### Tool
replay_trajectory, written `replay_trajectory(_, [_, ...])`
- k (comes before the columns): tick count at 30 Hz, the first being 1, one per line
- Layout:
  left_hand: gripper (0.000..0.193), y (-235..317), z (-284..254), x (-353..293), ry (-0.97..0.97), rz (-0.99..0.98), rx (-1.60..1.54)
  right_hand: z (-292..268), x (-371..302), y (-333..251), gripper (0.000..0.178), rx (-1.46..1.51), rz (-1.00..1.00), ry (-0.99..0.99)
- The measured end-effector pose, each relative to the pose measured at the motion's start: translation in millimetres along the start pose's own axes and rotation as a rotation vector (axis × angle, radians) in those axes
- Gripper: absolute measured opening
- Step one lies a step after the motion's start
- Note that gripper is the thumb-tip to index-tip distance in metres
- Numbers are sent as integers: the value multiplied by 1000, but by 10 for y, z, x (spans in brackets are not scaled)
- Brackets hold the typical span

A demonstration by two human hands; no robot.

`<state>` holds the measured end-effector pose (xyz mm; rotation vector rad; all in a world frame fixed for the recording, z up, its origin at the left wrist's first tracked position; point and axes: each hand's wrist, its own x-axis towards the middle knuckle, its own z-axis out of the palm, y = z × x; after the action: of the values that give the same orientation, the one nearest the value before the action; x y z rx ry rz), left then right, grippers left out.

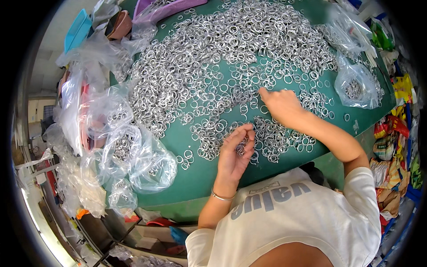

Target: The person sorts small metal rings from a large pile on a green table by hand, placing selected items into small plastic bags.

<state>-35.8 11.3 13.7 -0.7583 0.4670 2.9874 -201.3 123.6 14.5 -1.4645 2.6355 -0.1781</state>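
Observation:
Silvery metal rings (249,26) lie in a great heap over the far and left parts of the green table (178,196). A smaller pile of rings (271,138) lies close in front of me. At its near edge, my left hand (235,153) is curled, fingers bent toward the thumb, with a few rings showing between them. My right hand (282,107) reaches to the thinly spread rings beyond. Its index finger and thumb come together at the rings, the other fingers folded under; what lies between the tips is hidden.
Clear plastic bags holding rings stand along the left edge (151,164) and at the right (356,84). A purple tray (164,11) sits at the far left, near a blue basket (78,31). Colourful packaging (391,129) is piled beyond the table's right side.

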Motion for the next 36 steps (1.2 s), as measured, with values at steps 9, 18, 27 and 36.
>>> replay_trajectory(9, [39,-120,127,48,63,-255,-57,-407,-446,-389,15,729,-260,-145])
replay_trajectory(18, [21,-207,140,-31,83,-149,52,79,-87,-151,17,373,12,204])
replay_trajectory(27, [34,76,-41,-104,145,136,209,25,-45,-31,15,435,114,178])
replay_trajectory(36, [20,25,-10,-116,71,107,209,-99,-75,26,21,382,186,169])
